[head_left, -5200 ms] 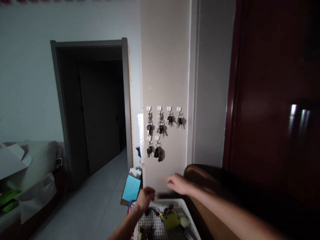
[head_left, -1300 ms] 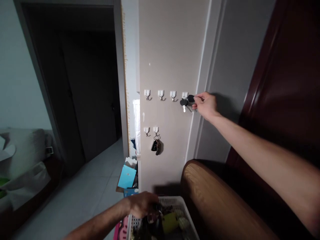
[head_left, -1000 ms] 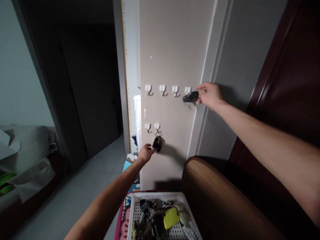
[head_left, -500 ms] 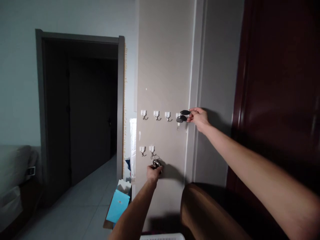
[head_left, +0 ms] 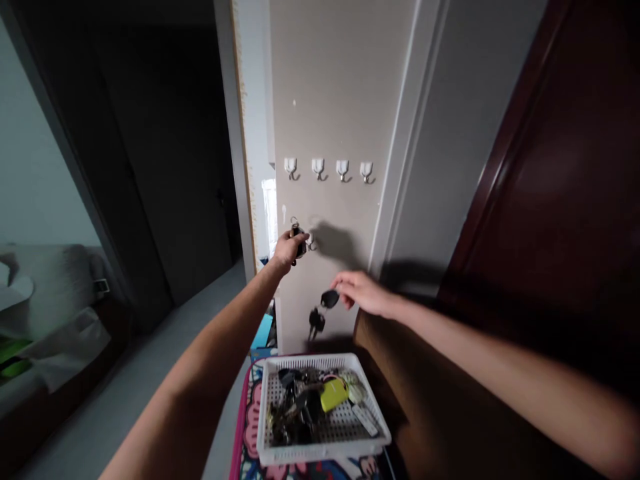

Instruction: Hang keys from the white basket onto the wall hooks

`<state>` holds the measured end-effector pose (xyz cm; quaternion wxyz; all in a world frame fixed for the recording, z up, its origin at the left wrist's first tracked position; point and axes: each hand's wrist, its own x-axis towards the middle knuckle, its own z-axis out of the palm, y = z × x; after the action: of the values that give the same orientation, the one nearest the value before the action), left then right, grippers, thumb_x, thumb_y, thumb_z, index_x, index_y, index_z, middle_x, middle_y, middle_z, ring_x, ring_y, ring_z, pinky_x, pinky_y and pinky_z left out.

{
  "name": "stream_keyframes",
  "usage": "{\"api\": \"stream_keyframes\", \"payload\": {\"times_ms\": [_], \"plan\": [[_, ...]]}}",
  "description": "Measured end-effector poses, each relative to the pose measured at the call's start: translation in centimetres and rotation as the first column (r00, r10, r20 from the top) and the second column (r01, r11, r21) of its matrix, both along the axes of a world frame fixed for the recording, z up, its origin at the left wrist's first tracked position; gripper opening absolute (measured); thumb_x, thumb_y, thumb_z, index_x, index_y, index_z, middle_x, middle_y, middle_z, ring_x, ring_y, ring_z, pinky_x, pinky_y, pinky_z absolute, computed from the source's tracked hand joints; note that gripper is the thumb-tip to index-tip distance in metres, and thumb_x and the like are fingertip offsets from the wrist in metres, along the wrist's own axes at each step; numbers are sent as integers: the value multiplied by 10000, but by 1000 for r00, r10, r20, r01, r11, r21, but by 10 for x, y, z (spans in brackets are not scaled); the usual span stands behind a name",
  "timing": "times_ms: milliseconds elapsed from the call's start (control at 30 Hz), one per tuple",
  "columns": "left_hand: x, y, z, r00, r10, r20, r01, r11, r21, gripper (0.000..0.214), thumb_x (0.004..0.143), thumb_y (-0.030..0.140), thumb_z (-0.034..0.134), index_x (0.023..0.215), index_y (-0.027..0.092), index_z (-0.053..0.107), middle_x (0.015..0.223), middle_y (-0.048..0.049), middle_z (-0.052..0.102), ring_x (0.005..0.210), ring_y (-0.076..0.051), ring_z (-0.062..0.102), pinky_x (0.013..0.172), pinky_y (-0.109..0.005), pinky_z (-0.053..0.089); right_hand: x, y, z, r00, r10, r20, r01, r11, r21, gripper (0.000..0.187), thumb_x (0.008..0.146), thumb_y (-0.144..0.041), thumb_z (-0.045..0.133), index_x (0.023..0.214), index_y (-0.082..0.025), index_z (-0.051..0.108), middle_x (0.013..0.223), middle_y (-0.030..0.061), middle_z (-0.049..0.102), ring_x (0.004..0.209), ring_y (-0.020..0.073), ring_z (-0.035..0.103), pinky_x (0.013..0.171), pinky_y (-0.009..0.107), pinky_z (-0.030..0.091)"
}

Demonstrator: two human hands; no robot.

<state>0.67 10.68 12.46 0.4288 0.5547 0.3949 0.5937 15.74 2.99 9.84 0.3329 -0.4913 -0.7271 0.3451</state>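
My left hand (head_left: pixel 289 248) is closed on a dark bunch of keys (head_left: pixel 299 241) with a metal ring at its top. It is up against the wall, in front of the lower hooks; one lower hook (head_left: pixel 312 243) shows beside the fingers. My right hand (head_left: pixel 357 291) pinches a black fob by its end, and several dark keys (head_left: pixel 317 321) dangle below it. These hang in front of the wall, above a white plastic basket (head_left: pixel 324 456) holding a jumble of keys, a yellow tag (head_left: pixel 333 395) and a pale tag (head_left: pixel 365 420).
A row of several white hooks (head_left: pixel 318 168) runs across the beige wall panel. The basket stands on a colourful patterned surface (head_left: pixel 250 417) with a pink edge. A curved brown piece (head_left: pixel 383 373) rises at the right, beside a dark red door (head_left: pixel 560 173). A dark doorway is at left.
My right hand has come down from the rightmost upper hook with the fob and keys. My left hand's keys have moved toward the left lower hook. The view has tilted down, revealing the basket.
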Motion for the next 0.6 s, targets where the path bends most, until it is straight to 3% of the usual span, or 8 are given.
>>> {"api": "stream_keyframes", "payload": {"times_ms": [67,133,167,233,300,367,433,600], "plan": [[-5,-22,-28,963,-114,-245,108,993,-38,175,521,220,532,646,109,480,452,51,414,401,-37,366,409,-164,298,-6,-12,-42,993,70,93,-63,995,-80,179,662,-113,304,714,-127,474,417,-63,416,345,36,407,383,149,338],[-9,-53,-71,850,-260,-458,195,963,-186,178,500,195,538,648,106,492,427,60,396,395,-44,355,400,-171,288,-8,-21,-71,970,160,185,-125,975,-184,220,667,-123,284,756,-126,486,462,-42,458,378,44,439,393,153,339],[-11,-68,-95,783,-329,-528,227,941,-250,201,493,187,541,673,105,504,457,52,424,421,-51,368,415,-175,297,-7,-24,-81,943,227,241,-165,953,-254,238,668,-130,280,777,-124,492,490,-28,484,398,51,455,398,158,341],[-15,-94,-140,684,-346,-642,194,935,-297,299,469,163,551,762,119,516,551,34,494,511,-76,415,470,-184,323,-4,-28,-93,851,357,385,-226,911,-346,254,657,-146,302,790,-120,517,541,3,530,445,72,484,414,171,347],[-19,-110,-173,645,-314,-696,151,946,-287,321,502,158,519,822,135,509,660,13,535,598,-96,445,538,-195,347,1,-30,-99,724,398,564,-269,915,-300,244,624,-159,354,759,-124,554,594,29,565,516,101,508,454,191,353],[-23,-119,-191,655,-226,-721,85,970,-227,289,548,151,470,835,133,501,738,-11,543,668,-109,458,613,-208,355,5,-29,-103,621,345,704,-310,933,-183,235,598,-163,382,714,-133,584,632,46,587,578,127,517,493,206,351],[-26,-124,-197,655,-123,-745,31,990,-136,244,582,144,427,815,131,501,788,-30,535,732,-120,457,679,-221,344,8,-28,-109,566,287,773,-330,938,-107,243,606,-175,373,687,-139,600,642,56,596,586,137,518,494,212,341],[-25,-136,-198,570,2,-822,50,998,37,180,615,136,382,738,160,512,854,-36,509,840,-141,420,763,-240,295,9,-27,-125,537,170,826,-289,957,-9,298,658,-240,333,655,-133,610,596,78,592,511,134,503,434,209,304]]}}
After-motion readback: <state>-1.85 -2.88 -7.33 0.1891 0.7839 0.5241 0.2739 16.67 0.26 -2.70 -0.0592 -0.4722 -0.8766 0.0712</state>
